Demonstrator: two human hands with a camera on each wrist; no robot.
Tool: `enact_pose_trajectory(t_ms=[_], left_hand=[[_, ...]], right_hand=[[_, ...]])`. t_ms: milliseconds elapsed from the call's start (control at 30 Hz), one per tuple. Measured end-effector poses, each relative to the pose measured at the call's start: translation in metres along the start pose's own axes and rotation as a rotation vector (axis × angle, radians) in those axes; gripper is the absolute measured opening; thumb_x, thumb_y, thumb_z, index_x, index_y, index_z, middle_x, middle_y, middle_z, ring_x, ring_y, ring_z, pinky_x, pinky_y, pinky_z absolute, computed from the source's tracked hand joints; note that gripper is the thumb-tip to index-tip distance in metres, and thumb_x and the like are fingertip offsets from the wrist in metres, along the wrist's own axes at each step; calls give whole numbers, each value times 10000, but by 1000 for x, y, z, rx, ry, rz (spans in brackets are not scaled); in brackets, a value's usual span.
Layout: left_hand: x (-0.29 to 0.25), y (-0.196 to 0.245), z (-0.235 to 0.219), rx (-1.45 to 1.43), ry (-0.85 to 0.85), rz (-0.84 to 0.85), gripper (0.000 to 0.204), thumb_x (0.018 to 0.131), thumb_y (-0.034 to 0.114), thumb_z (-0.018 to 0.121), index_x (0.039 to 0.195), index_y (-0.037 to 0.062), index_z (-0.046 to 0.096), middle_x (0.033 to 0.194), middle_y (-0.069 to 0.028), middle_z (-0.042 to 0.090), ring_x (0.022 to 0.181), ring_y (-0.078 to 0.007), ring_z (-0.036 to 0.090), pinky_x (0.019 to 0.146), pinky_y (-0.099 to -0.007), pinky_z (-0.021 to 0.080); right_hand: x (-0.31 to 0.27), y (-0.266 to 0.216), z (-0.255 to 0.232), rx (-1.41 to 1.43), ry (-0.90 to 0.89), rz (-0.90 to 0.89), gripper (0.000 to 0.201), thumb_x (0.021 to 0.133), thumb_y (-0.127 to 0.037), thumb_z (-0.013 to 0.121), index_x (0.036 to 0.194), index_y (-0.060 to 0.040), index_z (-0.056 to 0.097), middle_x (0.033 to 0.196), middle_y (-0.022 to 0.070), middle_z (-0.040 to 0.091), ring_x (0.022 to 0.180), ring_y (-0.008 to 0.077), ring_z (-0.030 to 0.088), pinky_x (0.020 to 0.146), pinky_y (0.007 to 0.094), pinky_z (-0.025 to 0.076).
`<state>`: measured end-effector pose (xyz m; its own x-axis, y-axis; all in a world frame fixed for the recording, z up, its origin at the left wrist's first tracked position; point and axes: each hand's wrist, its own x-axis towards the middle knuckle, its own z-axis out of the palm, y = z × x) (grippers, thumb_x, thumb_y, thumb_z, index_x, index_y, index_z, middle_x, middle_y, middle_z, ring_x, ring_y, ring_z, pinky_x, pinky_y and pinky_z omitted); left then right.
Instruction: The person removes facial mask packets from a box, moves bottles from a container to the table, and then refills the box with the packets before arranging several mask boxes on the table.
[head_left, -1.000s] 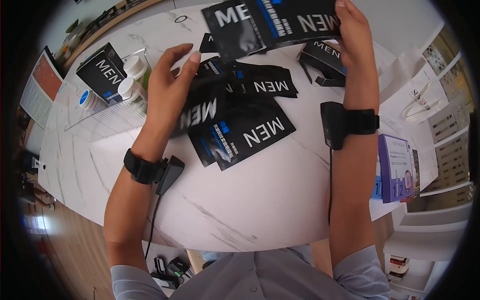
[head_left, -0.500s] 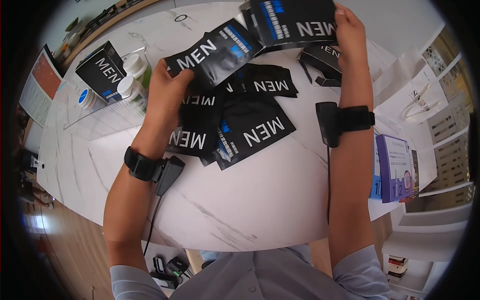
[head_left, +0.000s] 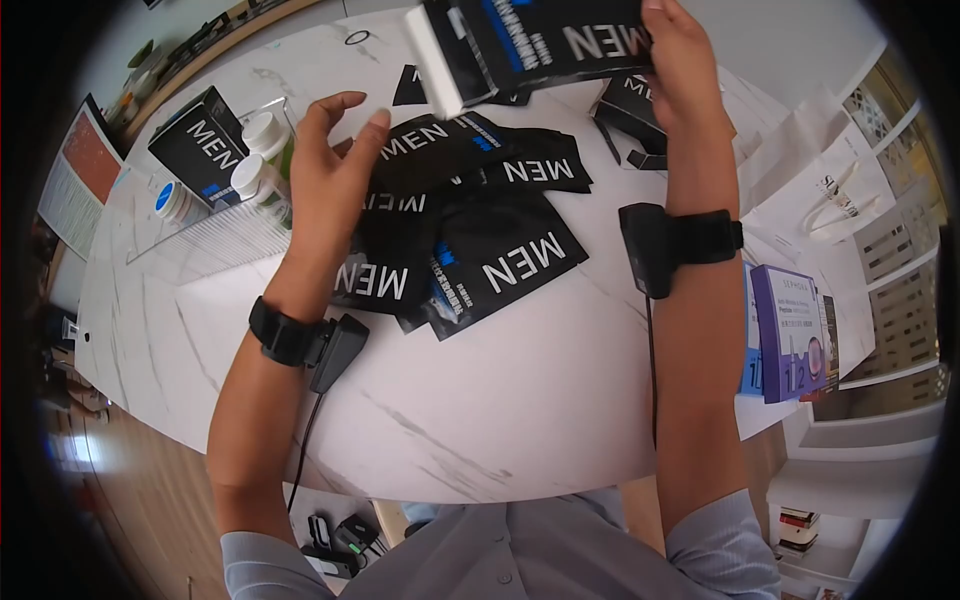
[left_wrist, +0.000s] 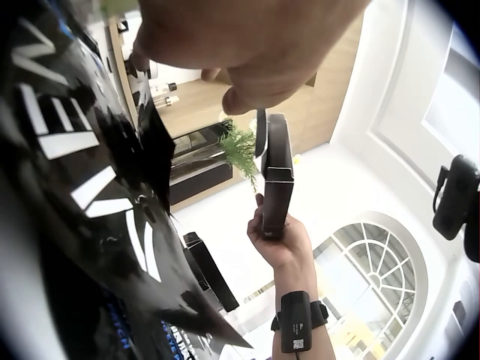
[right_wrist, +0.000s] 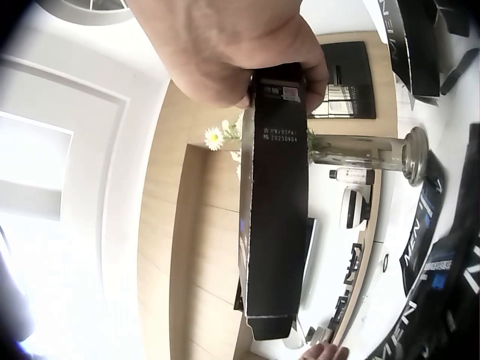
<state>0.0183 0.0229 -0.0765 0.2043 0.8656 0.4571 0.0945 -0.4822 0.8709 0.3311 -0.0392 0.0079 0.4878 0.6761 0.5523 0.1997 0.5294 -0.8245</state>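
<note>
My right hand [head_left: 688, 65] grips one end of a black MEN box [head_left: 575, 45], raised over the far part of the table. The box's left end stands open and shows a white inside; in the right wrist view its narrow side [right_wrist: 277, 202] carries a printed date. My left hand [head_left: 335, 175] is held with thumb and fingers apart, nothing between them, just over the left part of a pile of black MEN sachets. The uppermost sachet [head_left: 415, 150] lies beside its fingertips. Other sachets [head_left: 510, 265] overlap nearer to me, some partly hidden under the left hand and forearm.
On the left, a clear ribbed tray [head_left: 215, 235] holds white-lidded bottles [head_left: 262, 175] and another MEN box [head_left: 200, 140]. A further open black box [head_left: 630, 115] lies beyond the pile. Purple Sephora box [head_left: 790, 335] and white paper bag [head_left: 820, 200] stand on the right.
The left hand gripped a sachet at the box's mouth, pulled it out and let it go onto the pile. The right hand and box shifted slightly left, with the box's white inside now showing.
</note>
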Motion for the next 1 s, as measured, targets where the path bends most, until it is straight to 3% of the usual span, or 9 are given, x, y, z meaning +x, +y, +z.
enact_pose_trajectory(t_ms=[100,300,500,700,800,1000], left_hand=[[2,14,-5,-87,-48,-141,493,958,293,752,1309,6,556,1090,-105,680,1057,-154,650,942,-289,489],[-7,16,10,-226,-74,-113,632,947,331,768,1349,-59,474,1117,-141,705,1081,-172,655,938,-283,495],[-7,24,8,-250,-64,-181,685,932,326,786,1361,-82,442,1151,-190,698,1049,-189,676,895,-284,532],[-1,3,4,-297,-57,-137,645,923,202,782,1364,-104,424,1111,-163,687,1002,-187,691,823,-278,566],[-3,6,6,-340,-40,-141,609,910,115,772,1359,-104,425,1077,-145,685,947,-178,702,775,-268,581],[-8,20,8,-244,-58,-193,623,888,83,795,1371,-76,435,1078,-156,692,919,-172,710,781,-272,599]], right_hand=[[-7,7,19,-17,-87,25,325,1111,-139,414,1292,12,637,1111,59,718,983,128,660,880,258,515],[-11,23,37,-24,-187,123,350,1121,-177,418,1320,19,629,1176,64,708,1033,126,647,932,264,502],[-13,27,41,-22,-213,79,347,1119,-179,424,1319,14,632,1169,59,707,1030,119,641,922,260,502],[-24,21,54,-233,-210,-10,343,1113,-193,456,1334,13,618,1131,50,700,1004,106,625,895,247,500],[-20,29,55,-154,-299,57,345,1112,-201,460,1331,9,624,1123,48,699,994,105,621,895,241,497],[-20,29,47,-187,-237,38,335,1110,-202,462,1317,-6,640,1119,44,703,992,105,619,899,241,492]])
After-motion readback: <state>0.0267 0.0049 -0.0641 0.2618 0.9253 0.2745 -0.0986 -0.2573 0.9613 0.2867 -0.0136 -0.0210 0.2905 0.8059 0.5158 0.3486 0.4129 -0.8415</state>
